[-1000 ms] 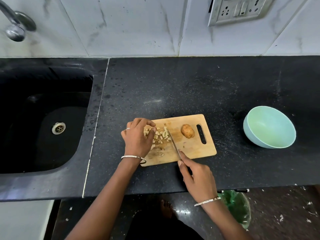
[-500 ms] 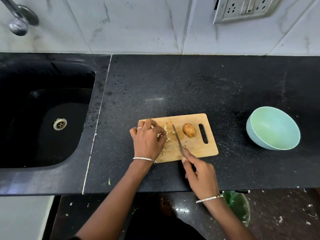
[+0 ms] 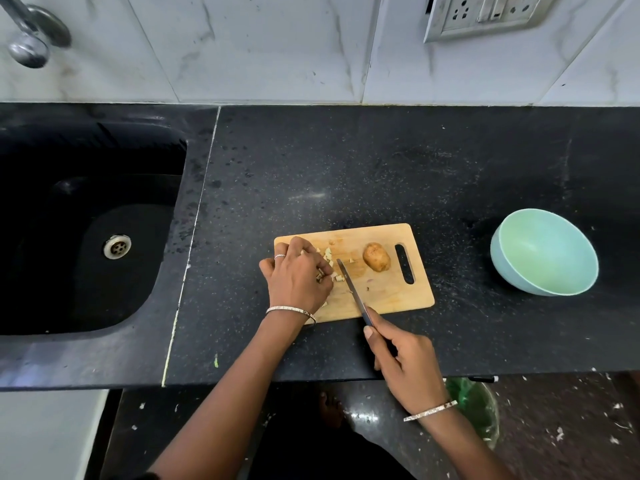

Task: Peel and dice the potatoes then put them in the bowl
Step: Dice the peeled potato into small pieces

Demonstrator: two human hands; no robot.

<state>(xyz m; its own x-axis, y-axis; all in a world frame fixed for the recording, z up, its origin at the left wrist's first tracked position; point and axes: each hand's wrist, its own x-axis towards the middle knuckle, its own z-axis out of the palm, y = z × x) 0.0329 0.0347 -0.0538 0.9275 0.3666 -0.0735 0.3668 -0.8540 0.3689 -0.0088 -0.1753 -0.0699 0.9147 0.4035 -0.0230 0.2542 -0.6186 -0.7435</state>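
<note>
A wooden cutting board lies on the black counter. Pale potato dice sit on its left part, and a whole unpeeled potato rests beside the handle slot. My left hand lies cupped over the dice with fingers curled around some pieces. My right hand grips a knife by its handle; the blade slants over the board with its tip next to the dice. The light green bowl stands empty at the right, tilted toward me.
A black sink with a steel drain fills the left side, a tap above it. A socket plate hangs on the tiled wall. Below the counter edge a green-lined bin stands on a littered floor.
My left hand has slid left and closed over the dice, hiding most of them. The knife blade has followed toward the pile. The camera has shifted a little.
</note>
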